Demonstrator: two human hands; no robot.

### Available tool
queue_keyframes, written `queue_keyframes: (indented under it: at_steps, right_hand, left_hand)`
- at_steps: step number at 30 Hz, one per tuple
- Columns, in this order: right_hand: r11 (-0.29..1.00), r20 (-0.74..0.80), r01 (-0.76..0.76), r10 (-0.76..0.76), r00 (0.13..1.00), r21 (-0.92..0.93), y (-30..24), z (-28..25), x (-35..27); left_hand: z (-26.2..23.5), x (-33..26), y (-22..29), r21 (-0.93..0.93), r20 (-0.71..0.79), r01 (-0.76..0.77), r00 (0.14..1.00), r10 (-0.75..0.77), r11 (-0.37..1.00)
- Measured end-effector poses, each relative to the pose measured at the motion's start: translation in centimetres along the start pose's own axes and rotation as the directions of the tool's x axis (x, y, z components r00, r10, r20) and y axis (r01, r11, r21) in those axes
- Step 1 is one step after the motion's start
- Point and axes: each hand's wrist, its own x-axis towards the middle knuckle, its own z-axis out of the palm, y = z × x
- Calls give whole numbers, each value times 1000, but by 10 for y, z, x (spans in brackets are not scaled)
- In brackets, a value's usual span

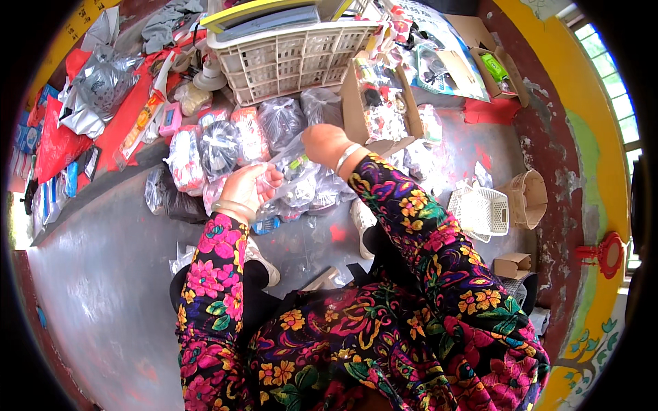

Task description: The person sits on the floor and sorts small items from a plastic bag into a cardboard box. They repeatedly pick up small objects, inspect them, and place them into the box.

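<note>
We see glossy clear plastic bags (296, 179), a matt plastic lattice basket (288, 58), rough brown cardboard boxes (524, 198), a smooth grey floor (103, 274).

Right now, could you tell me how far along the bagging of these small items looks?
Done: several filled clear bags lie bunched on the grey floor before the white basket. In hand: the left hand and right hand hold one clear plastic bag between them. Left: loose packets sit in the open cardboard box, apparently unbagged.

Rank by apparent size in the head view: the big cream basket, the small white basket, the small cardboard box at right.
1. Big cream basket.
2. Small white basket.
3. Small cardboard box.
The fisheye lens bends sizes near the rim, but the gaps look clear.
</note>
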Motion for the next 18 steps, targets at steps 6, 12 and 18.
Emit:
queue_keyframes:
  at_steps: [6,12,18]
  right_hand:
    - [850,-375,-397,513,772,345,91,-53,-2]
    - [790,-339,-392,572,747,471,158,-32,-10]
    - [856,-308,-436,510,803,280,150,-21,4]
  left_hand:
    - [8,-3,5,4,-18,-5,1000,5,1000]
    - [15,-7,6,7,-18,-37,999,37,999]
    - [11,-5,4,16,12,-138,990,138,990]
